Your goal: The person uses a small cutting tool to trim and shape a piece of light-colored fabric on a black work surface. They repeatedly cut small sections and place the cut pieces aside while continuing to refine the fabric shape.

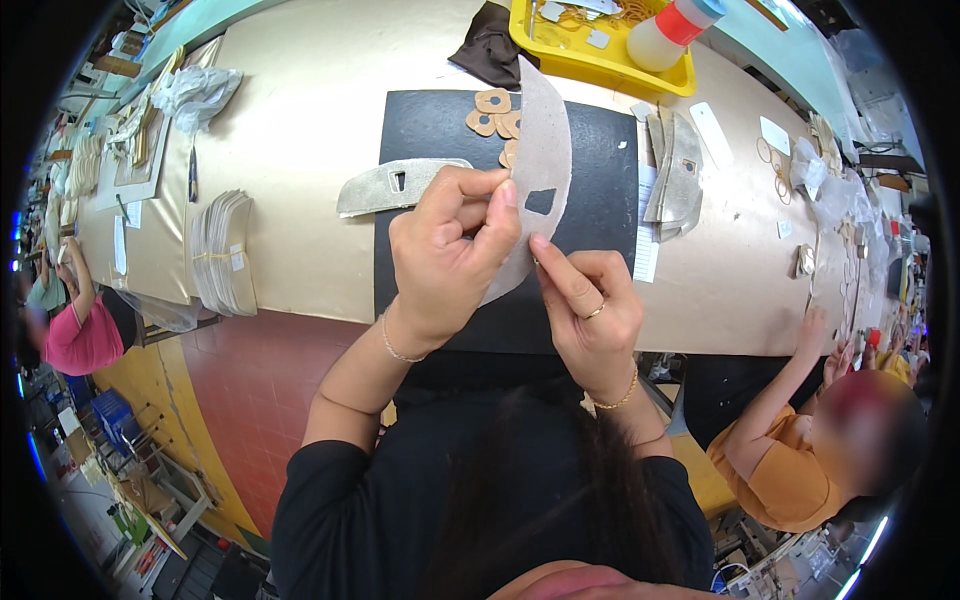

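Between both hands I hold up a grey, half-moon-shaped flat piece (545,130) with a small cut-out window. My left hand (455,235) is closed, pinching its left edge beside the window. Fingers of my right hand (592,310) grip it just below the window. Behind it lies a black mat (430,125) with several small tan pieces (492,101), each with a hole. A similar grey piece with a slot (405,180) rests on the mat's left edge, partly hidden by my left hand. Right of the mat sits a stack of grey curved pieces (680,175).
A yellow tray (590,72) holding a white bottle with a red band (665,35) stands at the back, by a dark cloth (490,48). A banded stack of curved pieces (222,255) is on the left. A co-worker in orange (790,460) sits at the right.
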The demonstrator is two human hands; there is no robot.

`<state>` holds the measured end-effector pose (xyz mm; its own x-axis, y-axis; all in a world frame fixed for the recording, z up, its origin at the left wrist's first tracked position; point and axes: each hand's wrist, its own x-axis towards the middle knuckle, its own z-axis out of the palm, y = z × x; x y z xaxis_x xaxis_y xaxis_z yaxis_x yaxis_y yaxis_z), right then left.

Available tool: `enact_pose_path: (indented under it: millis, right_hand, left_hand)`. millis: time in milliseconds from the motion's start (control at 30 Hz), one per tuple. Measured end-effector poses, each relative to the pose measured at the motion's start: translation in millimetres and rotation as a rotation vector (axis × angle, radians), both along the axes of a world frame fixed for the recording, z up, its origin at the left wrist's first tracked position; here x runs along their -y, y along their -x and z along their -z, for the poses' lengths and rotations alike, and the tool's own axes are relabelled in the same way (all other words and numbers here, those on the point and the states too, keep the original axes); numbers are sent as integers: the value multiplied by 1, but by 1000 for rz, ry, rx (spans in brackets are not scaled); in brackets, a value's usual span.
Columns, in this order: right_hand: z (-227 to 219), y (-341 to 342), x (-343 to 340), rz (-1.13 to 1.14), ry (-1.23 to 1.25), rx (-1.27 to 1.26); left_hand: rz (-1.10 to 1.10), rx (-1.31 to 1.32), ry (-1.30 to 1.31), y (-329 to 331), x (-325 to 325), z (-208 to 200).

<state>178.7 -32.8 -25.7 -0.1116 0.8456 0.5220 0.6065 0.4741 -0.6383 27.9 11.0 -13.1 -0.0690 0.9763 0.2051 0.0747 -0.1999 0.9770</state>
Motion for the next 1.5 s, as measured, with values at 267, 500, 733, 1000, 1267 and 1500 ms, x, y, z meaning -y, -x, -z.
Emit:
enact_pose_path:
  millis: [267,500,733,1000,1267,1500]
  right_hand:
    - [-1,-2,4,16,-2,-93]
    - [-5,-7,7,1,63,-223]
    - [-5,-3,2,-17,177,-202]
    - [-4,-3,-3,-28,65,-21]
    - [-2,-4,-9,79,16,-74]
    - [-3,-24,-7,236,172,-265]
  left_hand:
    - [49,193,143,3,-6,-3]
    - [42,281,150,4,-10,0]
    - [32,190,105,7,-7,-4]
    - [18,94,39,2,-4,-4]
    - [37,274,108,2,-8,0]
    - [-37,348,6,15,-15,-3]
